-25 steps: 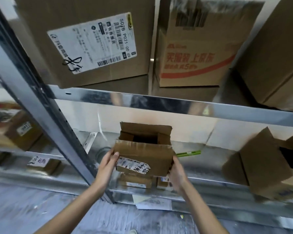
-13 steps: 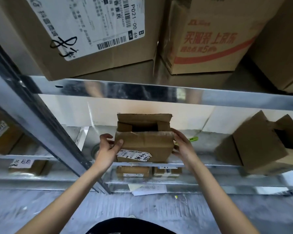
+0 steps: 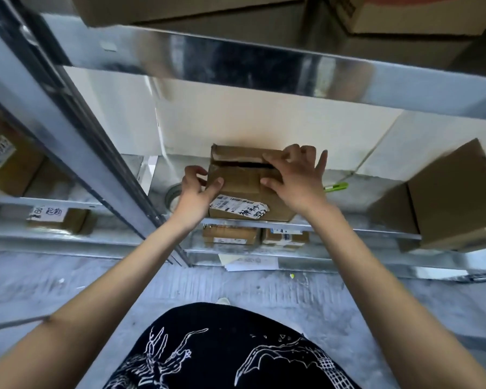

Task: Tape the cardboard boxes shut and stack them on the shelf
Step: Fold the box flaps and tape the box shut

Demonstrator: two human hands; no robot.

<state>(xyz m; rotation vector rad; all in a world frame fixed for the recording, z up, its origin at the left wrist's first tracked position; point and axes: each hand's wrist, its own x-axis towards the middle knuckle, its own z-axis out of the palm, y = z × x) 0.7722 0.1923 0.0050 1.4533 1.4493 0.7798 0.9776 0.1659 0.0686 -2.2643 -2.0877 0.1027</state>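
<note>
A small cardboard box point(image 3: 237, 182) with a white shipping label on its front stands on the metal shelf point(image 3: 348, 230). Its top flaps are folded nearly flat, with a dark slit left between them. My left hand point(image 3: 198, 189) grips the box's left side, thumb on the front flap. My right hand point(image 3: 293, 174) lies over the top right, fingers bent onto the back flap and thumb on the front flap. A roll of tape point(image 3: 173, 196) lies on the shelf just left of the box, partly hidden by my left hand.
A green utility knife point(image 3: 337, 187) lies right of the box. A larger open cardboard box point(image 3: 446, 197) sits at the right end of the shelf. Smaller boxes point(image 3: 230, 234) fill the shelf below; big boxes stand above. A steel upright point(image 3: 76, 127) runs diagonally at left.
The box's flaps, open a second ago, are now folded down. My right hand moved from the box's side onto its top. The camera tilted downward.
</note>
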